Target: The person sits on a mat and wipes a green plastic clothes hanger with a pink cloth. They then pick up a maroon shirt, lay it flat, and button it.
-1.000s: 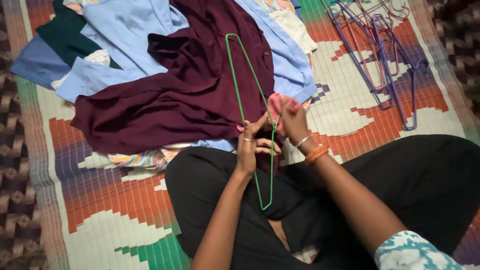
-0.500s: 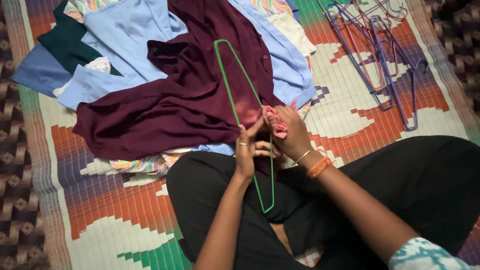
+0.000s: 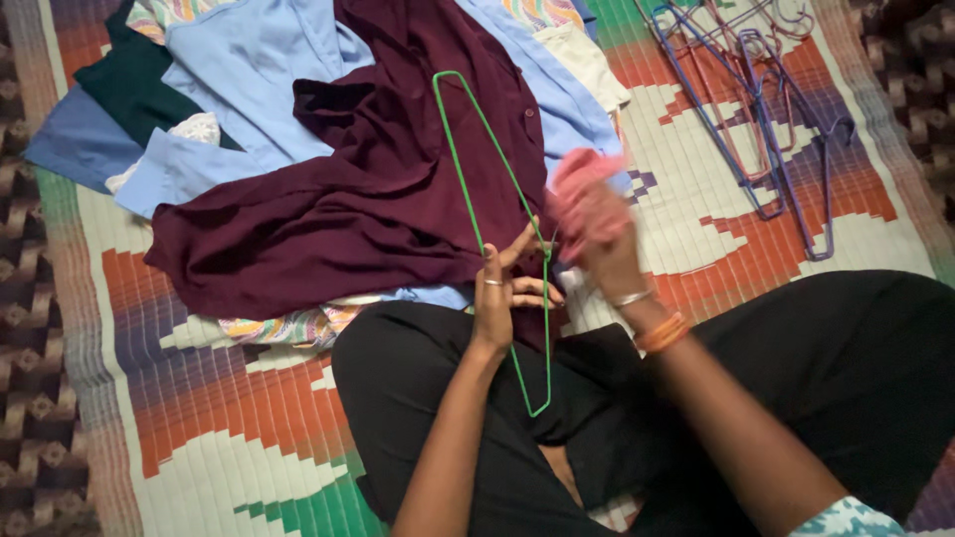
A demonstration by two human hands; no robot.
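the green wire hanger [image 3: 494, 224] is the landmark here: a long, narrow loop whose long axis runs from its far rounded end, lying over the maroon garment [image 3: 348, 189], down and slightly rightward to its near corner above the person's black-clad lap [image 3: 418, 398]. the left hand [image 3: 502, 288] sits on the hanger's lower half, fingers curled around the wire with the index finger raised and spread away toward the right-side wire, so this hand is the one actually touching it. the right hand [image 3: 602, 234] is just to the right of the hanger, near its midpoint but apart from the wire, closed on a bunched pink cloth [image 3: 582, 184] (it is motion-blurred, so the exact pinch of the fingers cannot be told). the cloth lies right of the hanger and a little farther away than the left hand's fingers. further right of the hanger, well apart, a heap of purple and pink hangers [image 3: 766, 109] rests on the woven mat [image 3: 199, 398]; light blue shirts [image 3: 249, 70] lie left of its far end.
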